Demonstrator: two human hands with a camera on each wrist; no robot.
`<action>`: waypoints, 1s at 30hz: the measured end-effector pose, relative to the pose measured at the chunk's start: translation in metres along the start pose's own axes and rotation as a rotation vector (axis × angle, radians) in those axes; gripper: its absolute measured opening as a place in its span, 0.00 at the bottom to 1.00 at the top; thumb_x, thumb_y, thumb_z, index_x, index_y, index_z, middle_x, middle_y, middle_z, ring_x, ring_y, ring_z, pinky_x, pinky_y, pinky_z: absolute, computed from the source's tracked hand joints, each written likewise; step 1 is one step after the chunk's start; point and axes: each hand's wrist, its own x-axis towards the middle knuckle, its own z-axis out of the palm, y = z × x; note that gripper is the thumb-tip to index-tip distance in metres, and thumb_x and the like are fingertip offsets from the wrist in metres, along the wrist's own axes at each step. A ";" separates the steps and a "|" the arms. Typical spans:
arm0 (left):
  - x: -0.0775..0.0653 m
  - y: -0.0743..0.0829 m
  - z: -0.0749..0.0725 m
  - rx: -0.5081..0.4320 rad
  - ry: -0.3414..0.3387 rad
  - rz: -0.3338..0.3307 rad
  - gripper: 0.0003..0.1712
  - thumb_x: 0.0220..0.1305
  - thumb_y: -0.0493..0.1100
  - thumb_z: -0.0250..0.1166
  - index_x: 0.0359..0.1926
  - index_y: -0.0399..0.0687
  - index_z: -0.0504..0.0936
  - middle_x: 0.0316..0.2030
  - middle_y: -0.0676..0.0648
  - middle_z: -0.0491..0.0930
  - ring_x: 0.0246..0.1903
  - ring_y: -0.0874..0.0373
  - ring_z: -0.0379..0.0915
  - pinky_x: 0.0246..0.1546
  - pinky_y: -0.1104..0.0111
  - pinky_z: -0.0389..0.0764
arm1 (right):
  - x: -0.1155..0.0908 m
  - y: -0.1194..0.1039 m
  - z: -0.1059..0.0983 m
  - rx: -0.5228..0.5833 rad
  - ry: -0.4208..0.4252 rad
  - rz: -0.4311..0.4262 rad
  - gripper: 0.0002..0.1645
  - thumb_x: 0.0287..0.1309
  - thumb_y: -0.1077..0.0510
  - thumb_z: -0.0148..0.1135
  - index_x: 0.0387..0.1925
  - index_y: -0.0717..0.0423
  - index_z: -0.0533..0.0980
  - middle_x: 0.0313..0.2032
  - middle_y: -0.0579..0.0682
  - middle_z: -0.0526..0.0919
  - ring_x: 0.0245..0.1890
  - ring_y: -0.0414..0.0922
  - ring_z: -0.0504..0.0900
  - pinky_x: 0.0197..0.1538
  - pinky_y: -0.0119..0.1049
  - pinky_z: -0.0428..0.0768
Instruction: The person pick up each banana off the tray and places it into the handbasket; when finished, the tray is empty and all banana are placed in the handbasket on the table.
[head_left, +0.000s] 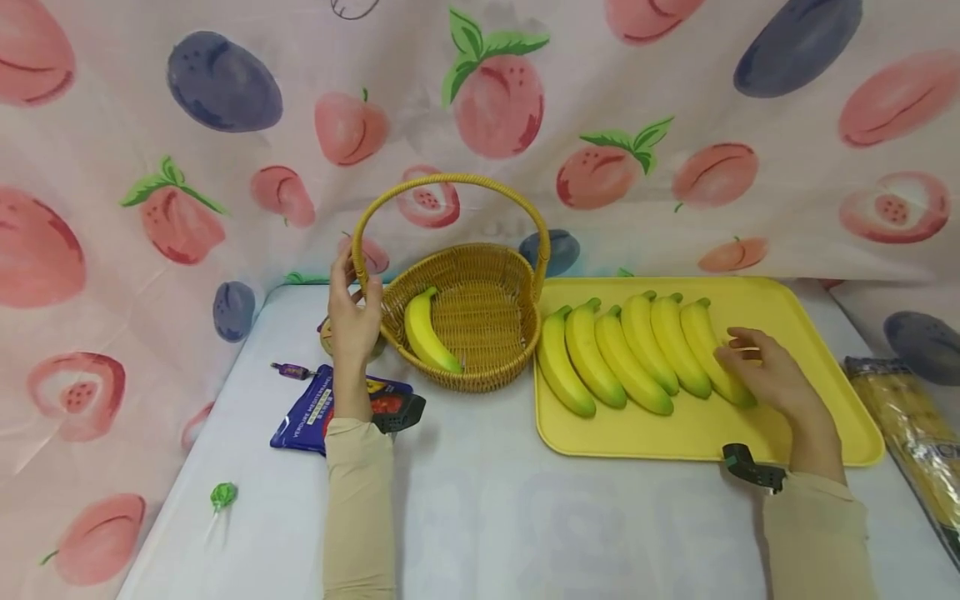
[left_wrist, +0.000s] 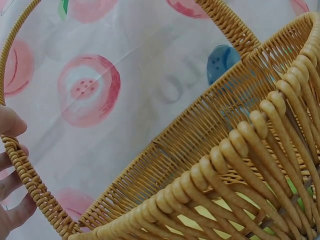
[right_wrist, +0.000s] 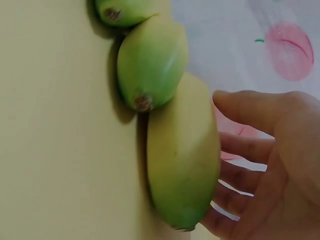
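- Six bananas [head_left: 626, 367] lie side by side on the yellow tray [head_left: 637, 437]; one further banana [head_left: 423, 333] rests inside the wicker basket [head_left: 487, 317], toward its left side.
- Left hand [head_left: 354, 321]: thumb and fingers set about the hoop handle [head_left: 450, 178], gripping it near its left foot (how firmly, I cannot tell from where I stand).
- Right hand [head_left: 772, 379]: fingers spread, thumb apart, beside the rightmost banana [head_left: 701, 337] on the tray; whether it touches cannot be told.
- Step in hand, as I judge it: reaching for that banana while the basket is steadied.
- Next move calls for: closing thumb and fingers round the banana, lifting it clear of the tray, then carrying it left into the basket.
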 end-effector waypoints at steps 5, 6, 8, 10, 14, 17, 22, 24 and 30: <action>0.001 0.000 -0.002 -0.003 0.009 -0.003 0.33 0.66 0.34 0.52 0.71 0.46 0.56 0.64 0.36 0.64 0.63 0.43 0.60 0.59 0.46 0.65 | 0.006 0.001 0.004 -0.005 -0.071 0.016 0.47 0.67 0.38 0.44 0.72 0.65 0.45 0.64 0.74 0.59 0.61 0.71 0.60 0.55 0.64 0.67; 0.001 -0.001 -0.002 -0.004 0.010 -0.005 0.33 0.66 0.34 0.52 0.71 0.47 0.56 0.64 0.36 0.64 0.63 0.43 0.60 0.60 0.46 0.65 | 0.007 0.000 0.004 -0.013 -0.075 0.021 0.47 0.66 0.37 0.43 0.72 0.64 0.45 0.64 0.74 0.58 0.61 0.70 0.60 0.56 0.64 0.67; 0.002 -0.002 -0.002 -0.002 0.010 -0.012 0.33 0.66 0.34 0.52 0.71 0.47 0.56 0.64 0.37 0.64 0.63 0.44 0.60 0.60 0.46 0.65 | 0.009 -0.001 0.006 -0.027 -0.082 0.025 0.48 0.66 0.35 0.43 0.72 0.64 0.46 0.65 0.74 0.57 0.61 0.70 0.61 0.56 0.64 0.67; 0.005 -0.010 -0.002 -0.001 0.012 -0.021 0.33 0.66 0.35 0.52 0.71 0.51 0.56 0.65 0.39 0.64 0.63 0.45 0.60 0.60 0.46 0.64 | 0.009 -0.002 0.006 -0.044 -0.085 0.035 0.49 0.65 0.34 0.42 0.72 0.63 0.46 0.65 0.73 0.57 0.61 0.69 0.61 0.56 0.64 0.67; 0.010 -0.029 0.000 0.009 0.016 -0.030 0.33 0.67 0.39 0.53 0.71 0.60 0.57 0.65 0.46 0.64 0.63 0.50 0.60 0.61 0.49 0.65 | 0.008 -0.003 0.006 -0.061 -0.099 0.059 0.50 0.64 0.32 0.42 0.72 0.64 0.47 0.64 0.73 0.59 0.60 0.68 0.62 0.55 0.63 0.67; 0.012 -0.038 0.001 0.012 0.016 -0.017 0.32 0.67 0.42 0.53 0.70 0.67 0.57 0.65 0.47 0.65 0.63 0.53 0.61 0.60 0.51 0.66 | 0.006 -0.004 0.005 -0.064 -0.114 0.071 0.51 0.64 0.32 0.42 0.72 0.64 0.47 0.63 0.74 0.60 0.59 0.68 0.63 0.55 0.63 0.67; 0.012 -0.039 0.002 0.009 0.012 0.009 0.32 0.67 0.44 0.53 0.69 0.71 0.57 0.65 0.45 0.64 0.63 0.53 0.61 0.59 0.51 0.67 | 0.004 -0.003 0.004 -0.058 -0.121 0.078 0.50 0.64 0.33 0.43 0.72 0.64 0.47 0.63 0.74 0.60 0.59 0.68 0.63 0.55 0.62 0.67; 0.013 -0.040 0.002 0.013 0.012 0.013 0.32 0.67 0.44 0.53 0.69 0.72 0.57 0.65 0.45 0.64 0.62 0.53 0.61 0.59 0.51 0.67 | 0.004 -0.003 0.004 -0.054 -0.123 0.078 0.49 0.65 0.34 0.43 0.72 0.64 0.47 0.63 0.75 0.59 0.59 0.68 0.62 0.55 0.62 0.67; 0.012 -0.039 0.003 0.020 0.011 0.014 0.32 0.67 0.44 0.54 0.69 0.71 0.57 0.64 0.45 0.65 0.62 0.53 0.61 0.59 0.51 0.67 | 0.001 -0.006 0.000 -0.052 -0.129 0.080 0.48 0.67 0.36 0.41 0.71 0.67 0.47 0.64 0.75 0.58 0.58 0.68 0.63 0.52 0.58 0.71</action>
